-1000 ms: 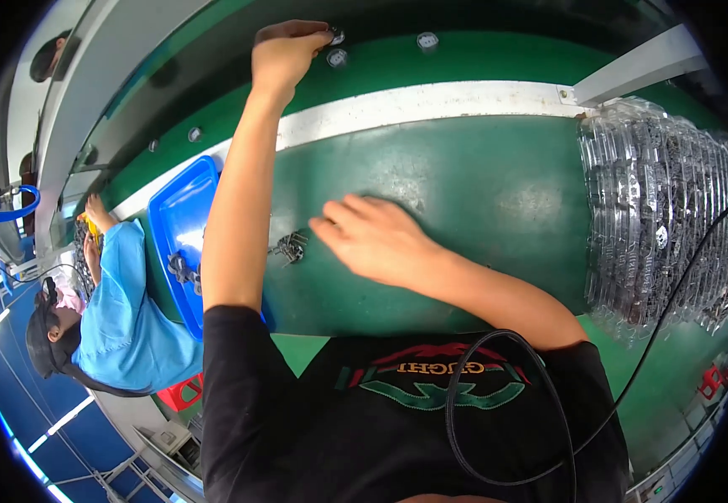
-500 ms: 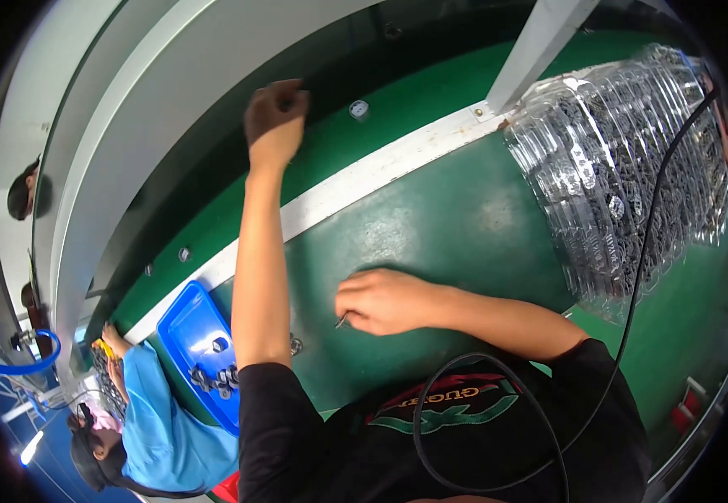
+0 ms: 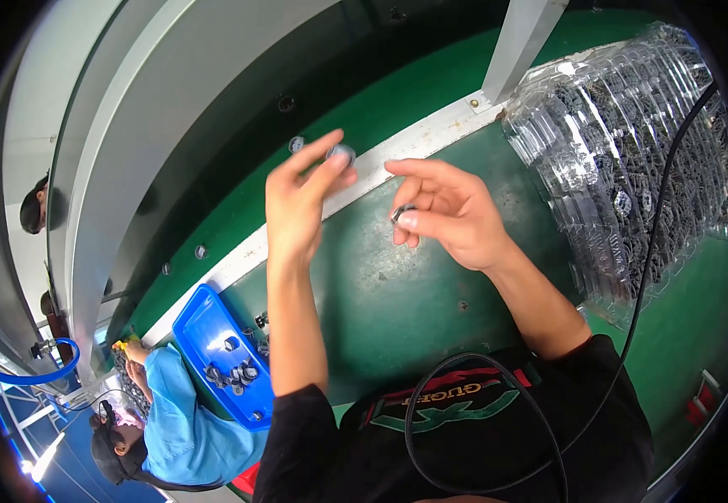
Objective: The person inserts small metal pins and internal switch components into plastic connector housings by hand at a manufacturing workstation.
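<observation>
My left hand (image 3: pixel 299 197) is over the white rail, gripping a small round grey part (image 3: pixel 343 155) between thumb and fingers. The part is slightly blurred. Facing it across a short gap, my right hand (image 3: pixel 458 214) pinches a small dark ring-like part (image 3: pixel 401 213) between thumb and fingers, its index finger stretched toward the left hand. Beyond the rail, on the green belt (image 3: pixel 238 220), lie several similar round parts, one (image 3: pixel 297 144) just past my left fingertips. A few dark parts (image 3: pixel 261 321) sit on the green table beside my left forearm.
A blue tray (image 3: pixel 186 323) with several dark parts stands at left. Stacked clear plastic trays (image 3: pixel 624 176) fill the right side, near a grey post (image 3: pixel 521 50). A black cable (image 3: pixel 645 251) hangs across the right. A person in blue (image 3: pixel 183 427) works at far left.
My left hand has come back from over the belt toward me and now holds a round part. My right hand has lifted from the table with its small part and turned its palm toward the left.
</observation>
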Demonstrator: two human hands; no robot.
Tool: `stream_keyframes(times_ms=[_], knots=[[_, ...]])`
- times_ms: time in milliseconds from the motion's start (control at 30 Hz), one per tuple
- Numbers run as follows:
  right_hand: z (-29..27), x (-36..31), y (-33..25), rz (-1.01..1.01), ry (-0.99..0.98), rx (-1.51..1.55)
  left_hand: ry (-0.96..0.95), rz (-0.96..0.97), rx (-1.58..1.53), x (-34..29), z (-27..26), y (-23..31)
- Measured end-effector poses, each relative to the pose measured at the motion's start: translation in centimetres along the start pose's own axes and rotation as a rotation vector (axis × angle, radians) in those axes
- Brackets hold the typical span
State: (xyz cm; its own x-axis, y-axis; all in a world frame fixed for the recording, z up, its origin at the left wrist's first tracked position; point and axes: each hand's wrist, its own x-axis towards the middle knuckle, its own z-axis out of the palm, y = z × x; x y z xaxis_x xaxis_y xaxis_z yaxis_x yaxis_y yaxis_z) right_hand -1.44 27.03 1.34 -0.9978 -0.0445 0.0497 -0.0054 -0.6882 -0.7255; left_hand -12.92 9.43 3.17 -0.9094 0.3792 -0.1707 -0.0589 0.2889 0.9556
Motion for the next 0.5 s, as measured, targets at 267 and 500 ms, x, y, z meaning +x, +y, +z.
stream_keyframes(times_ms=[267,500], knots=[[0.1,0.1,1.1,0.103,0.013,0.208,-0.021,0.03,-0.948,-8.6,0.9,-4.3],[0.6,-0.3,1.1,0.101,-0.006,0.016,-0.039,0.049,-1.044,-9.8,1.8,-6.8]])
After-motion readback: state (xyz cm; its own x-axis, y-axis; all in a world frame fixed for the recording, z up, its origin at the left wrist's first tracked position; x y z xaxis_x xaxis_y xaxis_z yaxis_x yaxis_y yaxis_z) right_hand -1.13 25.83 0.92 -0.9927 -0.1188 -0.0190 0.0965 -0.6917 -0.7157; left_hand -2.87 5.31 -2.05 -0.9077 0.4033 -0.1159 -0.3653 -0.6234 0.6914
